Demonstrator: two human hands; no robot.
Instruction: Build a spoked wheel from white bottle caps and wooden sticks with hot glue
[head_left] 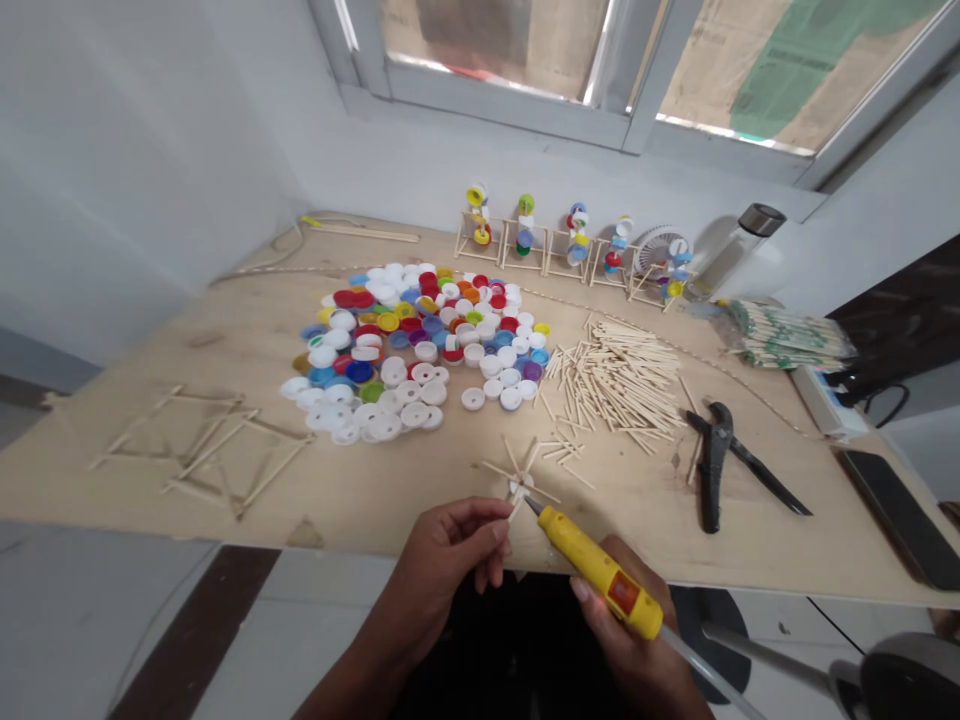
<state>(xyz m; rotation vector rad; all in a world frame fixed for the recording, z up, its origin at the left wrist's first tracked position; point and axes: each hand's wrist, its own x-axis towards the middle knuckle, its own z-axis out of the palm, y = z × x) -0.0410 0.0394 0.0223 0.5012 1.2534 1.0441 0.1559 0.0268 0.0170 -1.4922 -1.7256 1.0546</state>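
Near the front edge of the table, several thin wooden sticks spread like spokes from a small white bottle cap [519, 484]. My left hand [461, 545] is closed, its thumb and fingers pinching one wooden stick [515, 510] whose far end meets the cap. My right hand [630, 610] wraps around a yellow hot glue gun [592, 560], with a clear glue stick [712, 680] coming out of its back. The metal nozzle points at the pinched stick, close to the cap; I cannot tell whether it touches.
Behind lie a pile of coloured bottle caps [420, 340] and a heap of loose sticks [622, 380]. Stick frames [240, 460] rest at left, pliers [716, 460] and a phone [900, 515] at right. Small cap wheels [525, 235], a fan [660, 250] and a bottle [735, 250] stand along the wall.
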